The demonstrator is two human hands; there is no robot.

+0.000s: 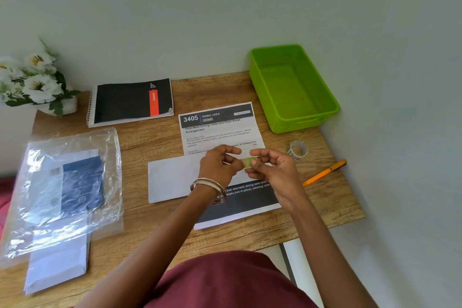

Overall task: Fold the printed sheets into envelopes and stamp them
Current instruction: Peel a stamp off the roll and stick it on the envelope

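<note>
stage: stamping | we pinch a small green stamp (250, 162) between left hand (220, 166) and right hand (271, 166) above the envelope (172, 177) | printed sheet (220, 130) under envelope, seemingly unfolded; basket (295, 87) beyond envelope holds nothing

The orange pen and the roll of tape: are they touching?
Apart. The head view shows bare wooden table between the orange pen and the roll of tape.

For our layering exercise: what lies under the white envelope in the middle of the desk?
The white envelope lies across a printed sheet; its header above and dark footer below show. The middle text is covered.
</note>
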